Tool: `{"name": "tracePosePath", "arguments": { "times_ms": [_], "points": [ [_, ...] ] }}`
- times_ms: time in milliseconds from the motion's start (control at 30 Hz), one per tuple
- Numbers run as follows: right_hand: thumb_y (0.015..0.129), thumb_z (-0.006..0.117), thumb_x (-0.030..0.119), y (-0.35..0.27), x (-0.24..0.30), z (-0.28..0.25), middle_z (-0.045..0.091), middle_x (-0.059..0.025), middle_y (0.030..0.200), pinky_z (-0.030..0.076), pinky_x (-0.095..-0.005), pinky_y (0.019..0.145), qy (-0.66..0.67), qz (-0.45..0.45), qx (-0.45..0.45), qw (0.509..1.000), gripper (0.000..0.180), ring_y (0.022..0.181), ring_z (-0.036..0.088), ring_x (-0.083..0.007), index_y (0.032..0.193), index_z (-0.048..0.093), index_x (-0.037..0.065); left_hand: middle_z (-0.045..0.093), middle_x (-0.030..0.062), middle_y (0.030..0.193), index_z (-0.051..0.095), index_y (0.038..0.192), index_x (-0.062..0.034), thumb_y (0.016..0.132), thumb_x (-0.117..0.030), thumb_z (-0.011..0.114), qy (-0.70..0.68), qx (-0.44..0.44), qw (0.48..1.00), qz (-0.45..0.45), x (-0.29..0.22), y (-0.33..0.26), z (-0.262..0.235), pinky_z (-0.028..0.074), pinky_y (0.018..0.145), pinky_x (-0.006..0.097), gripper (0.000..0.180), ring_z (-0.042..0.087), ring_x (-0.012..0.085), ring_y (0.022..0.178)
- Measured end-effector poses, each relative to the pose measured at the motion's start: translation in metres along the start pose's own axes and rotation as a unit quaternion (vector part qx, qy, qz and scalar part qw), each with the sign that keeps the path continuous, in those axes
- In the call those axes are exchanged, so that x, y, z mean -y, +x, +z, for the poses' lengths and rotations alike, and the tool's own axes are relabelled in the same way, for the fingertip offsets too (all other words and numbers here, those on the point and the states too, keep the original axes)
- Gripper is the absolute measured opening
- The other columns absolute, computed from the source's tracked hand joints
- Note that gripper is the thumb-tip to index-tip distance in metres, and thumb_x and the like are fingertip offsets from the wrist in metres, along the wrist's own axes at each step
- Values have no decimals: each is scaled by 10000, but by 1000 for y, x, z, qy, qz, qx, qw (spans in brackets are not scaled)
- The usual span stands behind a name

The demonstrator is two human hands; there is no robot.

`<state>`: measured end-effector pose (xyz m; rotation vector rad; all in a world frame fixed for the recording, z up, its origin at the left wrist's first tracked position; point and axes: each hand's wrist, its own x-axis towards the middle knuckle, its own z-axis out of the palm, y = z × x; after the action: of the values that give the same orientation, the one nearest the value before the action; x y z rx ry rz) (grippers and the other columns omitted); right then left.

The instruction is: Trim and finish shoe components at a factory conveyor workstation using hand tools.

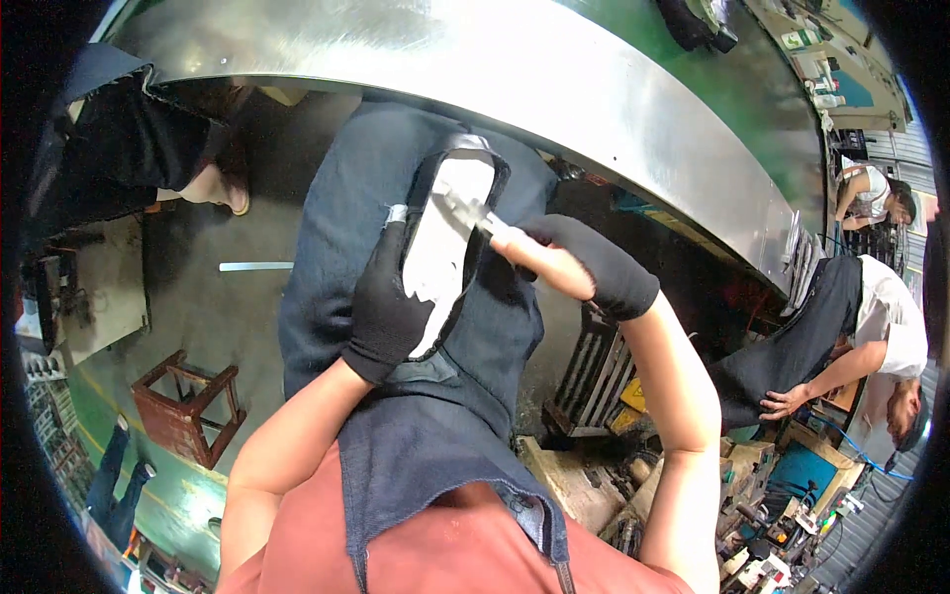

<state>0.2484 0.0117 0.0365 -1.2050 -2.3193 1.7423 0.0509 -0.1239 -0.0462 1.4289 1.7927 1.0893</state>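
Across my lap lies a shoe (450,233), sole side up, with a white bottom and a black upper edge around it. My left hand (391,312), in a black glove, wraps the shoe's left side near its lower end. A fingertip with a whitish covering shows by the left rim. My right hand (579,262), also black-gloved with bare skin at the thumb, closes on a metal-headed hand tool (473,213). The tool's head is over the white bottom near the shoe's upper half. Motion blur hides its exact kind and whether it touches.
A shiny metal-edged bench (416,49) with a green top (683,99) curves ahead of my knees. A brown stool (188,406) stands at left. Crates (589,376) and cluttered tools (762,525) are at right. Co-workers (871,317) are at right; another person's leg (213,188) is at left.
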Motion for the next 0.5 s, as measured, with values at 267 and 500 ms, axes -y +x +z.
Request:
{"name": "tracePosePath", "arguments": {
  "times_ms": [267, 500],
  "points": [
    [969, 517, 445, 1, -20, 43, 638, -230, 710, 512, -475, 580, -308, -44, -137, 940, 497, 659, 647, -415, 792, 674, 8, 479, 311, 1389, 283, 1458, 108, 793, -165, 757, 33, 32, 998, 42, 16, 8, -2, 411, 1066, 399, 861, 500, 370, 1300],
    [1041, 464, 419, -27, -45, 19, 643, -35, 721, 520, -300, 595, 348, 186, 136, 909, 483, 662, 674, -131, 966, 655, -18, 422, 339, 1398, 282, 1433, 97, 921, -147, 575, -115, 93, 982, -118, 2, 50, 15, 342, 1125, 392, 639, 425, 399, 1344]
  ]
}}
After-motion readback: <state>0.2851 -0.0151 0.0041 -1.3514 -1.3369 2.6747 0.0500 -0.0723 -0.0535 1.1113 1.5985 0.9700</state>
